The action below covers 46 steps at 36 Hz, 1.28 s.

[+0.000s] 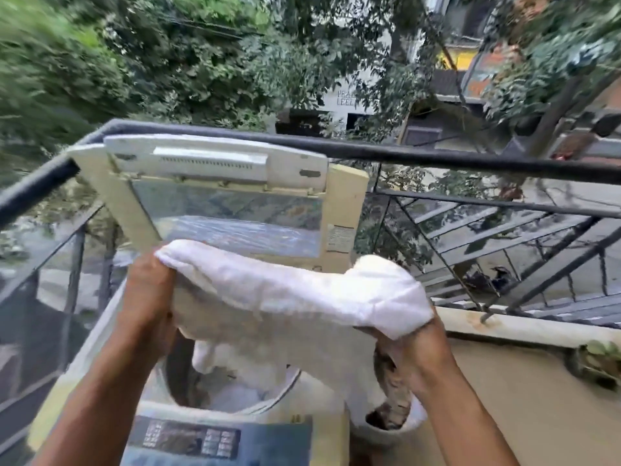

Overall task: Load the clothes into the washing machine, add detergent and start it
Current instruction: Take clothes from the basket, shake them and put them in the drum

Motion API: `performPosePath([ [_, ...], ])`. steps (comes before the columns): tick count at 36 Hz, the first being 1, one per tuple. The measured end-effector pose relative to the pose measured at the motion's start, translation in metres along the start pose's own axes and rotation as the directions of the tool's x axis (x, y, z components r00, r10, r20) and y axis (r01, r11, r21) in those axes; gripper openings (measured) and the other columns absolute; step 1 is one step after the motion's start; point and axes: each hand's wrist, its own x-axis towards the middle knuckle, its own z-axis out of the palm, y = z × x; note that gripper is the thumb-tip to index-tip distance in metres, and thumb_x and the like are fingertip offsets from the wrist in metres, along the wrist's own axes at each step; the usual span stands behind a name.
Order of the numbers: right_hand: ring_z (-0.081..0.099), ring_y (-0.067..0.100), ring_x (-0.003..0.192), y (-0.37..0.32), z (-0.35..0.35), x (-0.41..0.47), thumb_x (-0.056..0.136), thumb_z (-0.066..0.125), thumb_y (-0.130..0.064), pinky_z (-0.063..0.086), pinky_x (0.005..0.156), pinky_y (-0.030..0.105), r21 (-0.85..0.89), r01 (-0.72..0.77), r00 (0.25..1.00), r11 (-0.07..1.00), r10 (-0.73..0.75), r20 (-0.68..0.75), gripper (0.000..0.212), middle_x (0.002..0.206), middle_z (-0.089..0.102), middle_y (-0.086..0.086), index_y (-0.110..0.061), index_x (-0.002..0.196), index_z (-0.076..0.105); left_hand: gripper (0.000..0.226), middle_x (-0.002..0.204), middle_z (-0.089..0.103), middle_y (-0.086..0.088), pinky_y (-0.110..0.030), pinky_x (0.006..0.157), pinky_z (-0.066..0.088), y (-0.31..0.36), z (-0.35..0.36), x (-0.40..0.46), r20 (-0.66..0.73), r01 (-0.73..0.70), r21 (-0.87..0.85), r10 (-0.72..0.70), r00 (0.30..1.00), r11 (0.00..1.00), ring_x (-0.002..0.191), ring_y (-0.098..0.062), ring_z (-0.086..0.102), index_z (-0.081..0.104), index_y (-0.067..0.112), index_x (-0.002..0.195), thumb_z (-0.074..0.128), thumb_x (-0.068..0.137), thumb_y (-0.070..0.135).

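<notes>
A white towel-like cloth (285,297) hangs spread between both hands above the open drum (235,398) of a cream top-loading washing machine (97,203). My left hand (146,290) grips its left end. My right hand (416,351) grips the right end, together with a darker patterned cloth (393,398) that hangs below it. The machine's lid (218,196) stands raised, its clear window facing me. White laundry shows inside the drum. The dark control panel (215,438) with its buttons lies at the near edge.
The machine stands in a balcony corner. A dark metal railing (437,156) runs behind and along both sides. A low wall ledge (521,331) lies at right, with a white container (389,432) just beside the machine. Trees and buildings lie beyond.
</notes>
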Motion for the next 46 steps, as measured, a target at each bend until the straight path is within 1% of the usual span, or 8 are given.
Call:
performPosePath([
  [5,0.068,0.027,0.117,-0.022,0.082,0.004,0.064,0.094,-0.033,0.059,0.094,0.039,0.133,0.072,0.938,0.989,-0.112,0.327,0.059,0.128,0.072,0.011,-0.022,0.120,0.077,0.038,0.099,0.080,-0.009,-0.032,0.071,0.060,0.009,-0.047,0.002,-0.076,-0.029,-0.040,0.026,0.997,0.999,0.090,-0.020,0.075,0.077,0.013,0.107,0.042,0.095,0.007],
  [12,0.075,0.000,0.082,-0.004,0.144,0.038,0.097,0.050,0.005,0.058,0.069,0.016,0.115,-0.024,0.974,0.993,-0.003,0.225,0.039,0.089,0.079,-0.015,-0.021,0.092,0.080,0.042,0.113,0.075,-0.022,-0.048,0.082,0.058,0.018,-0.082,0.027,-0.112,-0.040,-0.165,0.022,0.993,0.985,0.103,-0.039,0.074,0.075,0.009,0.117,0.038,0.098,0.016],
  [14,0.074,0.013,0.097,0.007,0.158,0.052,0.088,0.062,-0.010,0.062,0.076,0.028,0.108,-0.028,0.971,0.994,0.001,0.241,0.030,0.110,0.077,-0.002,-0.022,0.113,0.075,0.041,0.116,0.075,-0.020,-0.052,0.087,0.055,0.014,-0.086,0.037,-0.101,-0.027,-0.130,0.014,0.995,0.991,0.108,-0.041,0.072,0.075,0.011,0.118,0.041,0.096,0.017],
  [18,0.070,0.027,0.107,0.044,0.167,0.091,0.105,0.053,-0.026,0.057,0.095,0.052,-0.142,-0.061,0.990,0.988,0.078,0.121,0.028,0.123,0.072,0.008,-0.019,0.128,0.068,0.040,0.120,0.072,-0.017,-0.041,0.082,0.057,-0.012,-0.082,0.055,-0.122,-0.011,-0.099,-0.001,0.993,0.995,0.106,-0.036,0.071,0.071,0.017,0.121,0.049,0.091,0.005],
  [23,0.061,0.022,0.123,0.102,0.155,0.125,0.086,0.067,0.005,0.053,0.086,0.026,-0.678,-0.058,0.989,0.733,0.137,0.063,0.069,0.136,0.063,0.000,-0.021,0.147,0.051,0.051,0.112,0.076,0.001,-0.038,0.094,0.055,-0.063,-0.074,0.062,0.015,0.082,0.043,-0.082,0.996,0.996,0.098,-0.013,0.071,0.071,0.017,0.121,0.061,0.076,-0.003],
  [28,0.053,0.022,0.133,0.134,0.122,0.108,0.081,0.070,-0.002,0.051,0.092,0.035,-0.804,-0.288,0.915,0.520,0.397,-0.071,0.079,0.143,0.055,0.003,-0.024,0.153,0.043,0.050,0.125,0.073,-0.008,-0.034,0.094,0.049,-0.119,-0.077,0.047,0.056,0.184,0.158,-0.194,0.979,0.970,0.110,-0.018,0.068,0.071,0.016,0.118,0.049,0.091,-0.019],
  [34,0.066,0.009,0.108,0.141,0.086,0.060,0.097,0.064,-0.007,0.049,0.076,0.018,-0.788,-0.259,0.925,0.558,0.378,-0.037,0.035,0.121,0.068,0.000,-0.024,0.126,0.065,0.033,0.112,0.079,-0.009,-0.047,0.099,0.053,-0.151,-0.068,0.017,0.121,0.325,0.130,-0.340,0.933,0.937,0.110,-0.031,0.072,0.072,0.014,0.117,0.053,0.100,-0.008],
  [46,0.074,0.012,0.095,0.116,-0.001,-0.007,0.093,0.071,-0.010,0.060,0.090,0.044,-0.739,-0.153,0.987,0.657,0.064,-0.148,0.029,0.096,0.078,-0.011,-0.038,0.094,0.076,0.026,0.104,0.080,-0.003,-0.031,0.076,0.058,-0.124,0.031,-0.030,0.400,0.215,0.282,-0.319,0.860,0.935,0.099,-0.024,0.075,0.072,0.016,0.115,0.053,0.104,0.002],
])
